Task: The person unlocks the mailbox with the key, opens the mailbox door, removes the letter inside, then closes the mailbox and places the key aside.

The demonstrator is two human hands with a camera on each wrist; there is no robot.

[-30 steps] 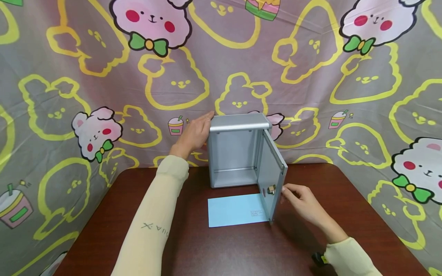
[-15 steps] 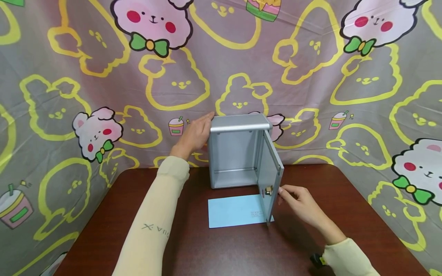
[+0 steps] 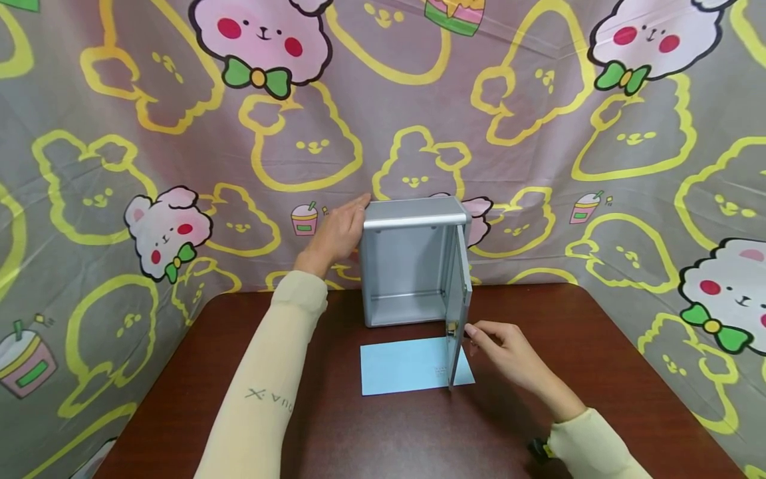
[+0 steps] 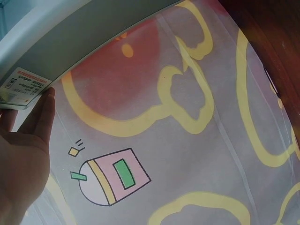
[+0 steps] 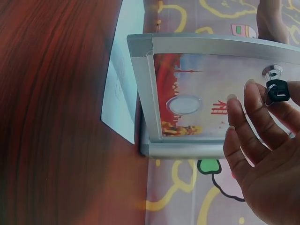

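A silver metal box [image 3: 413, 211] stands upright at the back of the table with its hinged door [image 3: 459, 293] swung out. My left hand [image 3: 335, 233] rests on the box's upper left side, fingers extended; the left wrist view shows its fingertips beside a printed label [image 4: 26, 86]. At the door's outer face, my right hand [image 3: 511, 352] pinches a black-headed key [image 5: 278, 90] between thumb and finger. The key sits in the door's lock [image 5: 273, 71], while the other fingers are loosely bent. A light-blue envelope [image 3: 401, 366] lies flat before the box, partly hidden by the door.
The dark brown table [image 3: 371, 432] carries the box and envelope. A cloth backdrop [image 3: 419, 100] with cartoon prints hangs close behind and at both sides. By the right sleeve shows a small black and yellow item [image 3: 540, 449].
The door has swung left toward the box opening, and my right hand has moved left with it. More of the envelope's right end shows. My left hand has stayed in place.
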